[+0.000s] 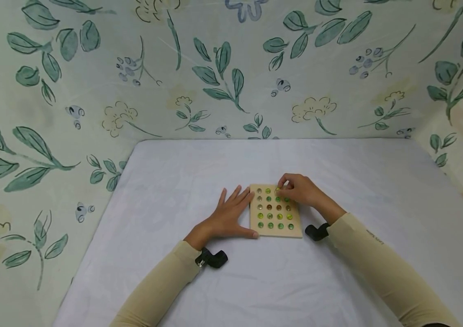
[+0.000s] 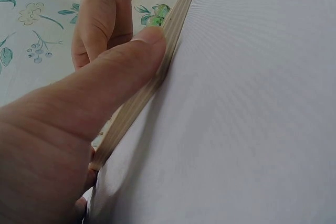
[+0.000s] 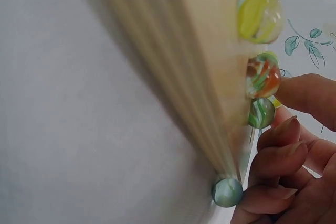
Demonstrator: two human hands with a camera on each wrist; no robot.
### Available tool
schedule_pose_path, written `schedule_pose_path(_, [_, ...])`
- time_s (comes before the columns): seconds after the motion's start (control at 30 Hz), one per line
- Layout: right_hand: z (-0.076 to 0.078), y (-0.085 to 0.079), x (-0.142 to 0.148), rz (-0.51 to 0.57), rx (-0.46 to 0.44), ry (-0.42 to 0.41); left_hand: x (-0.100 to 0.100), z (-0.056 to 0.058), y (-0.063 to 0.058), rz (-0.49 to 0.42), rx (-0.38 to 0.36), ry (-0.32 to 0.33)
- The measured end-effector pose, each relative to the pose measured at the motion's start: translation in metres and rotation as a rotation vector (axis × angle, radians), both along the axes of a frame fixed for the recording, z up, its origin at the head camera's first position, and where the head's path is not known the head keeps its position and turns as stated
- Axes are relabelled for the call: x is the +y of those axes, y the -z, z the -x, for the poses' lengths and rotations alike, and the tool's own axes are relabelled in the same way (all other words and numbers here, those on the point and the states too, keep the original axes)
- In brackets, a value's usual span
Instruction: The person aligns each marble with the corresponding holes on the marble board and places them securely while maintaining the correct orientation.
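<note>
A square light wooden board (image 1: pixel 275 231) lies on the white cloth, with rows of glass marbles (image 1: pixel 279 207) in green, yellow and brownish tones seated in it. My left hand (image 1: pixel 231 215) is spread against the board's left side, fingers at the upper left and thumb (image 2: pixel 123 64) along the near edge. Over the far right part of the board, my right hand (image 1: pixel 300 190) has its fingers curled, with thumb and index at a marble in the far row. In the right wrist view, a pale blue-green marble (image 3: pixel 227 192) is by the curled fingers, at the board's far corner.
White cloth (image 1: pixel 198 172) covers the table all round the board. Behind and at the sides hangs a leaf-and-flower patterned sheet (image 1: pixel 223 91). A black wrist mount (image 1: pixel 317 232) is on the right sleeve, another (image 1: pixel 215 259) on the left.
</note>
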State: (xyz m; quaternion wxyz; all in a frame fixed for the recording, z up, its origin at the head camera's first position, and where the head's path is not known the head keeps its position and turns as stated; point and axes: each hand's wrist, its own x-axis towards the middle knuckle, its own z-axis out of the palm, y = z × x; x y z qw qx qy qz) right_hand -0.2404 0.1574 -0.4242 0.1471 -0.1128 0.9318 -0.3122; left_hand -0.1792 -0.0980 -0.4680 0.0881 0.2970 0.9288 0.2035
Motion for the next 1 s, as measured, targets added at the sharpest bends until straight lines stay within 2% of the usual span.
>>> schedule_pose_path(0.27, [-0.0003, -0.0005, 0.0000, 0.002, 0.008, -0.020, 0.0004, -0.0007, -0.0006, 0.012, 0.004, -0.001])
schedule_pose_path(1.0, [0.0002, -0.0006, -0.0004, -0.003, -0.003, -0.004, 0.0001, -0.0003, -0.0018, 0.013, 0.006, 0.003])
